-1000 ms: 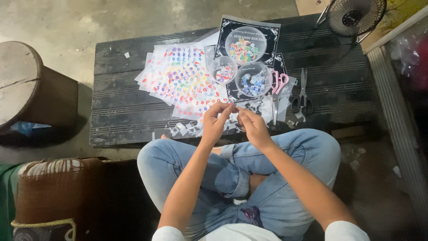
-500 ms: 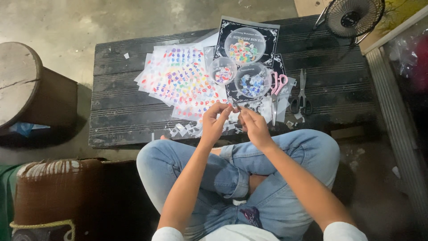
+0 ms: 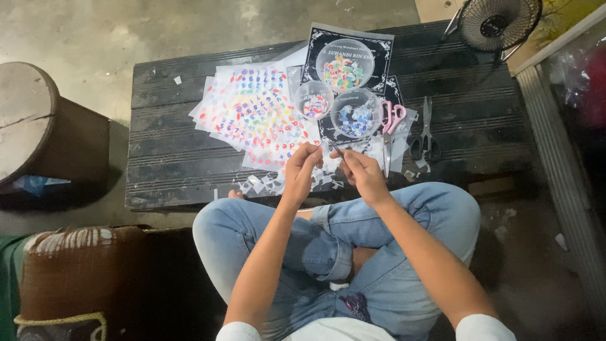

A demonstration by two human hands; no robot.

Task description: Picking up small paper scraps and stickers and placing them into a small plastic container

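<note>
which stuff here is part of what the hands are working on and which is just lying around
In use: left hand, right hand, thin tool, sticker sheets, three round tubs, paper scraps.

Lying about: pink scissors, grey scissors, fan, wooden stool.

A table [image 3: 170, 164] lies before the seated person. On it, the sheets [image 3: 252, 113] lie left of centre, with 3 bowls [image 3: 344, 64] to their right, 1 far and 2 nearer. 2 pairs of scissors [image 3: 426, 129] lie right of the bowls. Scraps [image 3: 262, 184] lie along the near edge. Both hands, left [image 3: 302, 169] and right [image 3: 361, 172], meet above that edge. A fan [image 3: 499, 22] stands far right; a stool [image 3: 38, 120] left of the table.
</note>
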